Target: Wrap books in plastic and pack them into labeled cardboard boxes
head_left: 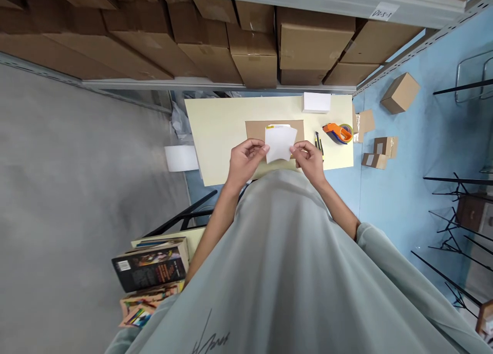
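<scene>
A small white sheet of paper (281, 143) is held up between both hands over the pale yellow table (219, 138). My left hand (245, 161) pinches its lower left side between thumb and fingers. On the right edge, my right hand (309, 160) grips the paper the same way. Behind the sheet lies a flat piece of brown cardboard (256, 129), partly covered by the paper and hands. A bit of yellow shows at the sheet's top left edge. Close to my right hand are dark and yellow cutters or pens (319, 144), too small to tell.
An orange tape dispenser (338, 133) and a white box (316, 103) stand on the table's right part. Cardboard boxes (254, 61) fill the shelf above. Books (152, 265) are stacked at lower left. Small boxes (385, 146) lie on the blue floor at right.
</scene>
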`<state>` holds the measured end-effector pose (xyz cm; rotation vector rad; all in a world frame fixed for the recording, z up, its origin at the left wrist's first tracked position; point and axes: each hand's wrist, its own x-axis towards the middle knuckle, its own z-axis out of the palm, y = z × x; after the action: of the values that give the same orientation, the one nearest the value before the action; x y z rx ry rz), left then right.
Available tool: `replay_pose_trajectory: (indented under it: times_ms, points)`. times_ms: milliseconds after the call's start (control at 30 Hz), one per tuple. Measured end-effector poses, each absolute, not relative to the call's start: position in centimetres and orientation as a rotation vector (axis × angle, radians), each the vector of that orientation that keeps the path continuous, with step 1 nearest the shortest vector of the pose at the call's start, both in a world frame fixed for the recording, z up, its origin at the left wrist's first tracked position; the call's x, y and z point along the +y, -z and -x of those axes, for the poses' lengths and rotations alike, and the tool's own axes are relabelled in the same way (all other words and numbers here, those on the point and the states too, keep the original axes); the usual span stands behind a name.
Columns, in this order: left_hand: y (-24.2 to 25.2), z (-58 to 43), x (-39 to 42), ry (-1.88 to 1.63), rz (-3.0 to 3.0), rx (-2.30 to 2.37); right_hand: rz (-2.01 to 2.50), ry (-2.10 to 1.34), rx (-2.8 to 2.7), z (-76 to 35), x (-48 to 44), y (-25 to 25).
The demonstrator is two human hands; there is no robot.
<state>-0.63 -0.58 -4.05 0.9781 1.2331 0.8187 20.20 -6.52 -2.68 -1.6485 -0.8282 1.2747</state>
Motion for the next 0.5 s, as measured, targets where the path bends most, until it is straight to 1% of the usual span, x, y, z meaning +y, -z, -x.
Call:
replay_pose_trajectory:
  times_ms: [167,300,400,500]
  points:
    - [2.9,0.5,-0.8,-0.787,-0.964,1.181,1.547,-1.455,-0.674,-21.0,-5.3,3.5]
    - [1.9,0.2,-0.8,-0.874,-0.999,1.192,1.374,-1.672,-0.463,-21.0,-4.7,2.9]
    - [2.2,0.2,-0.4,-0.999,-0.978,1.3,1.26,-1.776,-0.257,-21.0,-4.3,2.4]
    - [3.0,0.2,0.0,-0.961,-0.961,1.326,1.167,-1.881,-0.055,-21.1,-4.1,2.3]
